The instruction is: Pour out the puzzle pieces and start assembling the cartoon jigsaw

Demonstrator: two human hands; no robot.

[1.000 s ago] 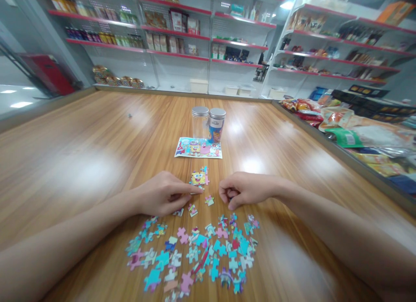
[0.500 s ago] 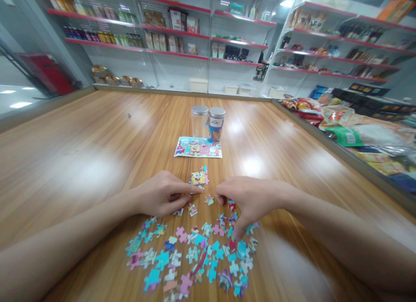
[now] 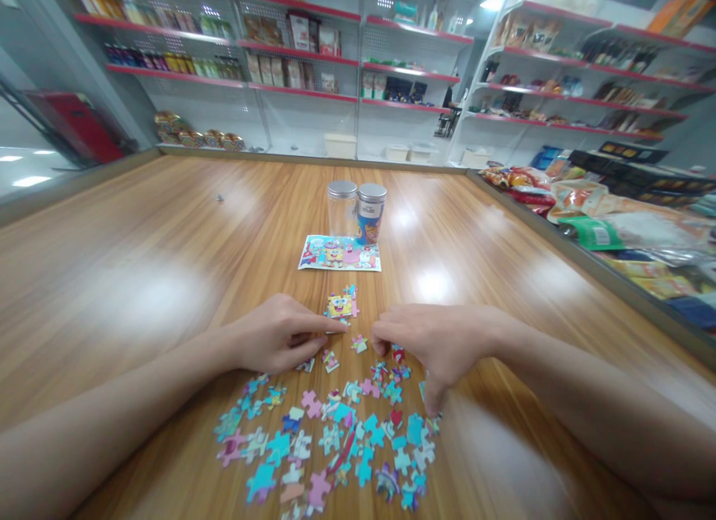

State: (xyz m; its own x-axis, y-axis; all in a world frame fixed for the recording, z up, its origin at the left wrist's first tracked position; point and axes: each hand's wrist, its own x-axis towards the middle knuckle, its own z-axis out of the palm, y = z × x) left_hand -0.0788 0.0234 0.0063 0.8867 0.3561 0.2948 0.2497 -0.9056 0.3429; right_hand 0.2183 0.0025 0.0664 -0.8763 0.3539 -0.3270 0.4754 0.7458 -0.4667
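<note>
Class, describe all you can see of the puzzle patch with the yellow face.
The puzzle patch is small and uneven in outline, apparently card. It shows a big-eyed, grinning yellow face, with pink at the right and blue on top. It lies flat on the wooden table, nearer than the picture sheet. The left hand seems to touch its lower edge with a fingertip.

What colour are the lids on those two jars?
Both lids are silver-grey, showing best in the head view.

puzzle pieces point(image 3: 278, 447): turquoise, pink | tabletop point(image 3: 262, 221): brown wood-grain | jar lids point(image 3: 371, 190): silver
</note>
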